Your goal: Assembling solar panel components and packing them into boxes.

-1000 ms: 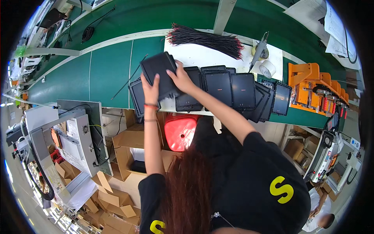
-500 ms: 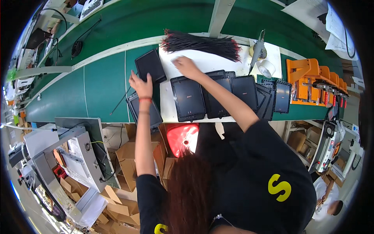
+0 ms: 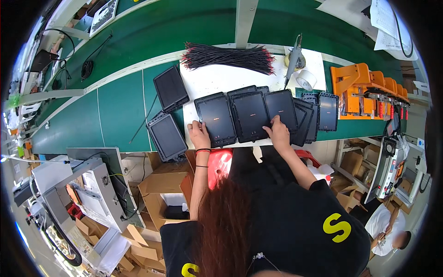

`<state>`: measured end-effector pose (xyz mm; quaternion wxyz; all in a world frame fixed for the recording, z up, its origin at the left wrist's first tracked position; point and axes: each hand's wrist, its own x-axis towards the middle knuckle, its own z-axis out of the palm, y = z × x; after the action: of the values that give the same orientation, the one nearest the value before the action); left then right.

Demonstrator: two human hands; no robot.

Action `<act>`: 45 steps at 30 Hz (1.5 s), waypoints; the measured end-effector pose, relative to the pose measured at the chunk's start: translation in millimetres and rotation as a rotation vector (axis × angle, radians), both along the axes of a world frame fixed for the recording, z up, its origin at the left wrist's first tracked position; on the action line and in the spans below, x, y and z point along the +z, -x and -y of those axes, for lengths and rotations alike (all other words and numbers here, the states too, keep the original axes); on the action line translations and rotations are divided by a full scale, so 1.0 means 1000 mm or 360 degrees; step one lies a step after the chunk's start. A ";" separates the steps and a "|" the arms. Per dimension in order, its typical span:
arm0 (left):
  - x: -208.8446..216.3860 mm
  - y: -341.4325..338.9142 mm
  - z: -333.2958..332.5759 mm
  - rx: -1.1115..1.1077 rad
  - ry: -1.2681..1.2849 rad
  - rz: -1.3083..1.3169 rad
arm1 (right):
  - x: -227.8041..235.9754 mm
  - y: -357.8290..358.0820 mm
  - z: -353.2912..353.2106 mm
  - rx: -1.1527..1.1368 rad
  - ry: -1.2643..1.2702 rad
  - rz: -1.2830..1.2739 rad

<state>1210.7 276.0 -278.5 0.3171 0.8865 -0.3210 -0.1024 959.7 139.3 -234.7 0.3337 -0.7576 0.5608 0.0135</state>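
Several flat black plastic cases (image 3: 215,120) lie in an overlapping row on the white board (image 3: 203,74). My left hand (image 3: 198,137) rests at the lower left edge of the leftmost case, its thumb and fingers a little apart. Lower right of the middle case (image 3: 249,115), my right hand (image 3: 278,135) touches down with the thumb on that case. The fingers of that hand spread toward the neighbouring case (image 3: 281,107). Left of the board, two more black pieces lie one above the other: an upper one (image 3: 171,87) and a lower one (image 3: 167,136) reaching past the bench edge.
Behind the cases lies a bundle of black wires (image 3: 228,59) with red ends. A grey corded hand tool (image 3: 292,64) and a white tape roll (image 3: 306,80) are at the back right, beside orange fixtures (image 3: 362,92). Under the bench stand a red stool (image 3: 218,166) and open cartons (image 3: 168,184).
Both hands have come back toward the near edge: the left from the upper black piece at the left, the right from above the row. Now both touch the row of cases.
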 end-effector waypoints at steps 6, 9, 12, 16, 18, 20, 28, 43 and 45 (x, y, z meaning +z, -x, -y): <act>-0.003 0.005 0.005 0.0102 0.0030 -0.0054 | -0.006 -0.002 -0.003 0.0082 0.0349 0.0012; -0.007 0.003 0.006 0.0037 0.0020 0.0142 | -0.011 0.000 0.002 0.0006 0.0215 -0.0043; -0.008 -0.002 0.006 0.0104 0.0043 0.0184 | -0.018 0.010 0.016 0.0105 0.0132 0.0101; -0.005 0.001 0.010 0.0126 0.0057 0.0318 | -0.012 0.011 0.026 -0.0320 -0.0427 0.0605; -0.003 0.006 0.013 0.0156 0.0018 0.0372 | 0.001 -0.001 0.027 -0.0381 -0.0261 0.0803; -0.002 0.011 0.016 0.0229 -0.0002 0.0212 | 0.021 -0.014 0.024 -0.0351 0.0028 0.0854; -0.011 0.016 0.010 0.0216 0.0079 -0.0264 | 0.033 -0.108 -0.033 0.0654 0.0750 0.0468; -0.050 -0.011 0.000 0.0115 0.0321 -0.0506 | -0.016 -0.128 -0.004 0.0371 0.0645 0.0199; -0.049 -0.018 0.000 0.0108 0.0387 -0.0882 | -0.021 -0.134 0.004 0.0444 0.0689 0.0176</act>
<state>1229.0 276.1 -327.8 0.4997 0.7905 -0.2022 -0.2906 1093.4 135.2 -256.2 0.1888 -0.8809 0.4217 -0.1024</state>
